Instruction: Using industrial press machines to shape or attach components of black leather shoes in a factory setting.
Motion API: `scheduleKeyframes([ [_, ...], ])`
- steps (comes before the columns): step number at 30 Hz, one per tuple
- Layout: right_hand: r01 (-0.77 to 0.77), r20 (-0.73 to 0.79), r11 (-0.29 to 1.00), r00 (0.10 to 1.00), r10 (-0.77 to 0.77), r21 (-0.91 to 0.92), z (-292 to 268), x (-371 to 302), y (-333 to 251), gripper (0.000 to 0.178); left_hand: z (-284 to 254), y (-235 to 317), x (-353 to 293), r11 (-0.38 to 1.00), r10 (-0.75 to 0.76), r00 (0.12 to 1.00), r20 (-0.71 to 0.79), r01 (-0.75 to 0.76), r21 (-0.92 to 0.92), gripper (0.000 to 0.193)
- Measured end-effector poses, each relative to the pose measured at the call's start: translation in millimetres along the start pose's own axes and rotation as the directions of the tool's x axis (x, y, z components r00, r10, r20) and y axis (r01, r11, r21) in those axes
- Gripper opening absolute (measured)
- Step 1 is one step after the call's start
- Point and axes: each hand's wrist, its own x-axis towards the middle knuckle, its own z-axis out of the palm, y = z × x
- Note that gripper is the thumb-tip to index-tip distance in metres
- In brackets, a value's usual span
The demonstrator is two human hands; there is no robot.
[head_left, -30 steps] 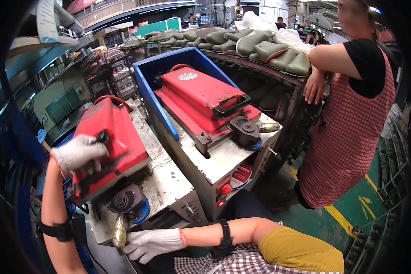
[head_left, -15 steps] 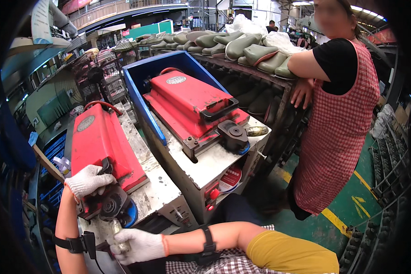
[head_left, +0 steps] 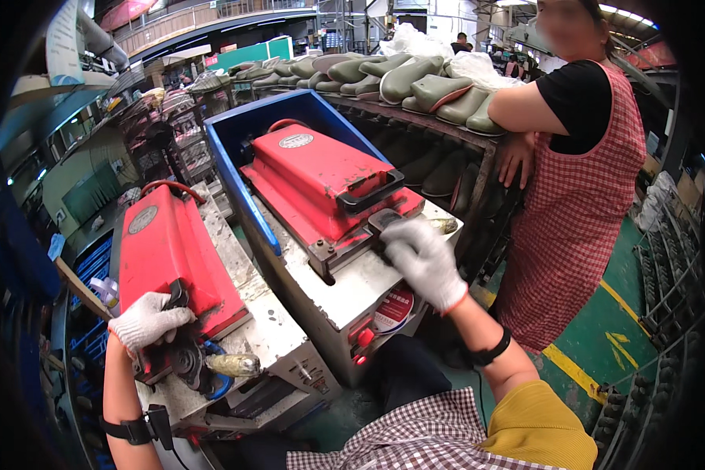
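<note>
1. Hands: both in white knit gloves, each on its own red press machine.
2. Left hand (head_left: 150,321) is closed on the black handle (head_left: 182,309) at the near end of the left red press lid (head_left: 172,254), fingers curled round it.
3. Just near of that hand: black round knob (head_left: 186,362) and a brownish shoe mould piece (head_left: 232,364) sticking out to the right, w/ a blue part below.
4. Right hand (head_left: 424,262) is clamped over a black knob at the near right corner of the right red press (head_left: 321,176); knob mostly hidden under the glove.
5. Right press sits on a grey metal surface (head_left: 345,290), blue bin wall (head_left: 239,184) to its left and far side.
6. Another person in a red checked apron (head_left: 580,211) stands at right, leaning an arm on a rack of green boots (head_left: 439,86).
</note>
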Motion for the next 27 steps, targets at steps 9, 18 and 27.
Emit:
scheduleKeyframes([
  [9, -0.081, 0.134, 0.77, 0.968, 0.211, -0.633, -14, 24, 92, 0.029, -1, 4, -1, 0.996, -0.035, 0.999, -0.039, 0.032, -0.085, 0.025],
  [18, -0.113, 0.151, 0.725, 0.946, 0.289, -0.679, -19, 22, 85, 0.032, 2, 2, -6, 0.997, -0.066, 0.998, -0.024, 0.065, -0.041, 0.033],
  [27, -0.131, 0.087, 0.733, 0.964, 0.251, -0.667, -15, 24, 94, 0.032, 1, 7, 0, 0.995, -0.029, 0.999, -0.043, 0.025, -0.101, 0.031],
])
